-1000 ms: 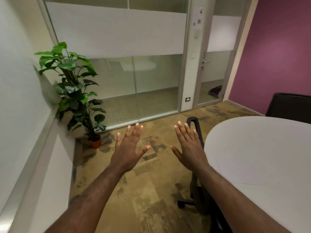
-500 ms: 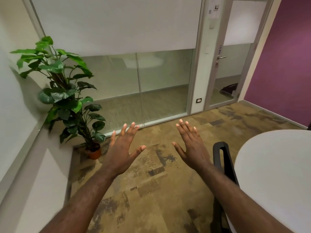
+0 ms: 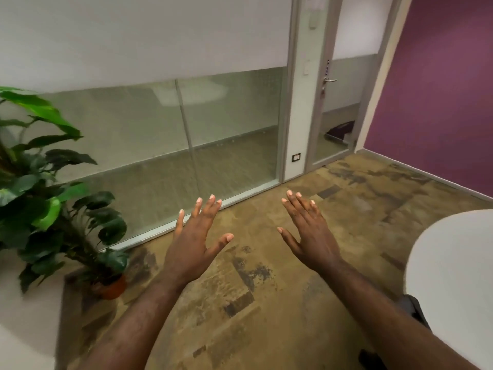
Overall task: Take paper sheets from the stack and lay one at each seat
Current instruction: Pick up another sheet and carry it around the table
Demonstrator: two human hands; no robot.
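My left hand (image 3: pixel 193 241) and my right hand (image 3: pixel 310 235) are both stretched out in front of me over the carpet, palms down, fingers spread, holding nothing. The curved edge of a white table (image 3: pixel 453 263) shows at the right, with bare top in the part I can see. A black chair (image 3: pixel 413 309) peeks out beside the table, mostly hidden behind my right forearm. No paper stack or sheet is in view.
A potted green plant (image 3: pixel 40 209) stands at the left by the white wall. A glass partition (image 3: pixel 165 145) and a glass door (image 3: pixel 336 108) lie ahead. A purple wall (image 3: pixel 440 89) is at the right. Patterned brown carpet (image 3: pixel 266 276) covers the floor.
The view has swung left and closer to the glass wall: the table and chair slid toward the right edge, the plant toward the left edge. Both hands stay spread and empty.
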